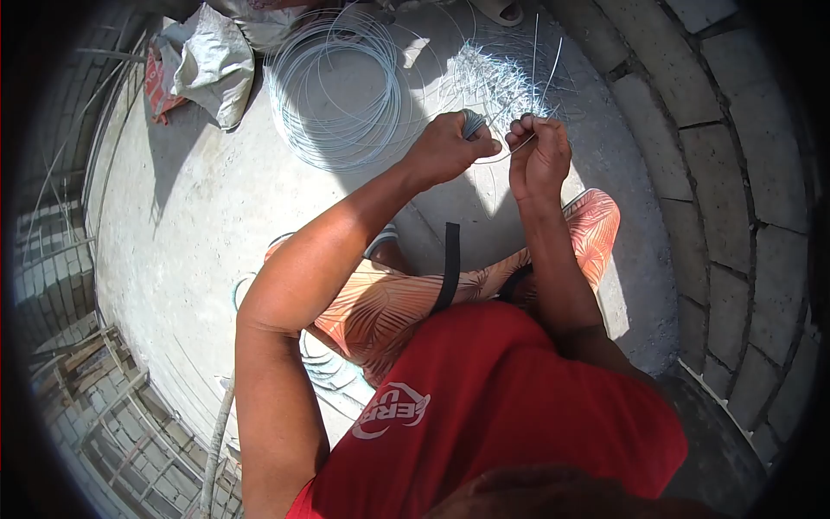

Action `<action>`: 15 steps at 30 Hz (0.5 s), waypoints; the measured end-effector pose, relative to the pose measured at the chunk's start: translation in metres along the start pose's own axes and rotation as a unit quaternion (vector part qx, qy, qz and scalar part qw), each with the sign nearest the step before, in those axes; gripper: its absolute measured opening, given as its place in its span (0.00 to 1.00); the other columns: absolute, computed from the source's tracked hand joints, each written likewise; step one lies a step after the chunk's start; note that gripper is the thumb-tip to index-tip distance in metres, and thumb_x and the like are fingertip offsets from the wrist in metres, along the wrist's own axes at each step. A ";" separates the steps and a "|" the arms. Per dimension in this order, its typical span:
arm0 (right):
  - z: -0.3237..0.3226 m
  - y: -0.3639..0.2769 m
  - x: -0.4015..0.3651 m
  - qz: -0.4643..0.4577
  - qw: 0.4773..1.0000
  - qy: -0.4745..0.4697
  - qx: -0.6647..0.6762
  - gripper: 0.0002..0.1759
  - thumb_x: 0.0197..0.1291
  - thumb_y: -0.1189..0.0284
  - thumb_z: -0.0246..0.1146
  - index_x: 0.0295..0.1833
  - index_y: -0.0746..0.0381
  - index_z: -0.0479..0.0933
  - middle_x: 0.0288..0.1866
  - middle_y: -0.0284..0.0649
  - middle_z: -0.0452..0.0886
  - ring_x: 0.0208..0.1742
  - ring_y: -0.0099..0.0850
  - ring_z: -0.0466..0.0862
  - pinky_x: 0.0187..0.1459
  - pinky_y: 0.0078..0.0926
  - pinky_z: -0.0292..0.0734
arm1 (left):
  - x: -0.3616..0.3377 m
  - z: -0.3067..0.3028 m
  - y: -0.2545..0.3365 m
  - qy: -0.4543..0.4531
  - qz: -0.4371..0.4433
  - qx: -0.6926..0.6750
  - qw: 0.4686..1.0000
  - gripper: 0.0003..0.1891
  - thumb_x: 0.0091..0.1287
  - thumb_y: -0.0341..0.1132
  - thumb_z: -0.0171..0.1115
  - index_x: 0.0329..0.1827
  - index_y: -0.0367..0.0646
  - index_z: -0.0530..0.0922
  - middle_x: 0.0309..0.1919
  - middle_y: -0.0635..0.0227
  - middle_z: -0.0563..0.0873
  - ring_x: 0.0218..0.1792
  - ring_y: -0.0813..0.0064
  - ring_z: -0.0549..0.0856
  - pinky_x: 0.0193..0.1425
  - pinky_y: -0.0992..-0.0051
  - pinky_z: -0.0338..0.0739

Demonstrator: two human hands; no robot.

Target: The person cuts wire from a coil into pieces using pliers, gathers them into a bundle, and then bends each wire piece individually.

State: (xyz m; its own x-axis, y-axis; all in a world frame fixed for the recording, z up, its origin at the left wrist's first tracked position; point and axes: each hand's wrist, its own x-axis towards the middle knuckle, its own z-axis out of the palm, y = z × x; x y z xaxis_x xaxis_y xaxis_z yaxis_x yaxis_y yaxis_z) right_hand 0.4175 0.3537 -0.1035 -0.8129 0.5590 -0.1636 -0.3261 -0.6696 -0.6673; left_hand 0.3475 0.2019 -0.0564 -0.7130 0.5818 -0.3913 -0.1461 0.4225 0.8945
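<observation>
Wrapped round a small grey bundle of wire [473,124], my left hand [448,149] is closed, with thumb and forefinger toward the right. A thin wire [517,149] runs in a curve from there to my right hand [540,160], whose fingers are pinched on it. Thin wire ends stand up above the right hand. Just beyond both hands lies a pile of short, bent wire pieces [497,80] on the grey floor [207,208]. A large loose coil of wire [281,99] rests on the floor up and to the left.
White and red sacks [216,73] lie at the upper left. A block wall [718,164] curves along the right. My bent legs in patterned trousers [398,307] are below the hands, with more coiled wire [324,368] beside them. A pole [216,441] leans at lower left.
</observation>
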 end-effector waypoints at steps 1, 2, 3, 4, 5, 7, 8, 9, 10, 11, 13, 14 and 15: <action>0.002 -0.002 0.007 -0.005 1.000 0.015 0.006 0.03 0.69 0.79 0.59 0.41 0.63 0.71 0.36 0.42 0.80 0.36 0.33 0.82 0.39 0.30 0.82 | 0.001 0.001 -0.006 0.004 -0.017 0.008 1.000 0.15 0.65 0.44 0.76 0.40 0.43 0.82 0.28 0.77 0.81 0.30 0.83 0.75 0.38 0.76 0.71; 0.002 -0.004 0.015 -0.007 0.999 0.033 0.011 0.03 0.68 0.80 0.58 0.42 0.63 0.71 0.36 0.42 0.80 0.35 0.33 0.82 0.38 0.31 0.82 | 0.003 0.002 -0.012 0.009 0.004 0.009 1.000 0.13 0.68 0.43 0.74 0.41 0.42 0.84 0.29 0.77 0.83 0.30 0.84 0.76 0.38 0.76 0.72; 0.001 -0.003 0.020 -0.007 0.998 0.056 0.015 0.03 0.68 0.80 0.58 0.42 0.63 0.70 0.35 0.42 0.79 0.35 0.33 0.82 0.38 0.31 0.82 | 0.003 0.001 -0.011 0.032 0.021 -0.009 0.999 0.13 0.68 0.42 0.73 0.41 0.41 0.84 0.30 0.76 0.85 0.32 0.84 0.77 0.40 0.76 0.73; 0.005 -0.003 0.022 -0.015 0.997 0.063 0.036 0.05 0.66 0.82 0.58 0.45 0.64 0.70 0.34 0.41 0.79 0.33 0.33 0.81 0.35 0.31 0.81 | 0.004 -0.004 -0.007 0.055 0.037 -0.026 0.997 0.13 0.69 0.42 0.72 0.42 0.41 0.85 0.31 0.76 0.86 0.33 0.84 0.79 0.41 0.77 0.74; -0.003 0.001 0.029 -0.019 0.997 0.079 0.020 0.05 0.67 0.80 0.57 0.46 0.65 0.71 0.35 0.41 0.78 0.34 0.33 0.81 0.36 0.33 0.80 | 0.005 -0.010 -0.003 0.078 0.053 -0.042 0.995 0.12 0.69 0.42 0.72 0.42 0.41 0.85 0.32 0.75 0.87 0.34 0.84 0.81 0.43 0.77 0.75; -0.027 0.010 0.049 -0.029 0.994 0.103 -0.010 0.06 0.68 0.78 0.57 0.49 0.65 0.73 0.36 0.41 0.77 0.35 0.34 0.79 0.38 0.35 0.78 | 0.000 -0.031 0.017 0.131 0.095 -0.135 0.978 0.12 0.70 0.41 0.71 0.44 0.40 0.86 0.36 0.74 0.90 0.40 0.83 0.85 0.48 0.77 0.77; -0.042 0.014 0.055 -0.030 0.989 0.120 -0.083 0.09 0.66 0.78 0.58 0.51 0.66 0.77 0.37 0.41 0.80 0.35 0.33 0.82 0.39 0.34 0.79 | -0.002 -0.046 0.021 0.132 0.132 -0.164 0.969 0.14 0.70 0.43 0.71 0.45 0.40 0.86 0.36 0.73 0.90 0.42 0.82 0.86 0.50 0.77 0.77; -0.051 0.009 0.053 -0.075 0.952 0.073 -0.286 0.09 0.65 0.78 0.58 0.50 0.66 0.78 0.37 0.43 0.82 0.35 0.34 0.83 0.38 0.35 0.80 | -0.003 -0.061 0.022 0.132 0.169 -0.194 0.957 0.15 0.71 0.44 0.71 0.46 0.39 0.86 0.37 0.72 0.90 0.44 0.81 0.87 0.52 0.77 0.77; -0.055 0.002 0.049 -0.117 0.871 0.021 -0.477 0.10 0.63 0.78 0.59 0.49 0.66 0.79 0.38 0.45 0.83 0.34 0.34 0.85 0.38 0.36 0.81 | -0.003 -0.074 0.020 0.156 0.157 -0.188 0.957 0.13 0.72 0.42 0.69 0.44 0.39 0.85 0.34 0.71 0.88 0.40 0.79 0.86 0.49 0.76 0.78; -0.057 -0.002 0.044 -0.153 0.748 -0.036 -0.645 0.10 0.62 0.78 0.60 0.48 0.66 0.80 0.39 0.47 0.85 0.34 0.35 0.86 0.38 0.38 0.81 | -0.003 -0.087 0.017 0.181 0.145 -0.181 0.956 0.12 0.73 0.40 0.67 0.43 0.39 0.84 0.32 0.70 0.87 0.36 0.77 0.85 0.46 0.74 0.79; -0.042 -0.011 0.030 -0.170 0.678 -0.190 -0.689 0.10 0.61 0.77 0.60 0.47 0.64 0.83 0.44 0.46 0.87 0.38 0.40 0.88 0.42 0.40 0.82 | -0.004 -0.097 0.012 0.175 0.135 -0.150 0.964 0.11 0.72 0.38 0.65 0.41 0.38 0.83 0.31 0.68 0.86 0.33 0.75 0.84 0.42 0.73 0.80; -0.034 -0.014 0.028 -0.175 0.662 -0.278 -0.674 0.10 0.62 0.78 0.60 0.47 0.64 0.83 0.44 0.46 0.87 0.38 0.41 0.88 0.43 0.40 0.82 | -0.005 -0.099 0.012 0.142 0.142 -0.124 0.972 0.11 0.71 0.38 0.65 0.41 0.37 0.84 0.33 0.67 0.87 0.34 0.76 0.85 0.42 0.74 0.80; -0.024 -0.018 0.028 -0.181 0.640 -0.364 -0.652 0.10 0.62 0.78 0.60 0.48 0.64 0.83 0.43 0.45 0.87 0.38 0.42 0.87 0.44 0.41 0.82 | -0.005 -0.101 0.010 0.110 0.150 -0.097 0.978 0.12 0.70 0.39 0.66 0.41 0.36 0.84 0.34 0.66 0.88 0.34 0.77 0.85 0.42 0.74 0.80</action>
State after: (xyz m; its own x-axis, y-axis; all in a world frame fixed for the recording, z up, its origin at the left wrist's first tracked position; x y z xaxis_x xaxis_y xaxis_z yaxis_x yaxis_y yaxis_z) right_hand 0.4119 0.3932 -0.1136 -0.9622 -0.1312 0.2387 -0.2623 0.6825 -0.6822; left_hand 0.2803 0.1327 -0.0233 -0.8713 0.4862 -0.0670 -0.0191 0.1029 0.9945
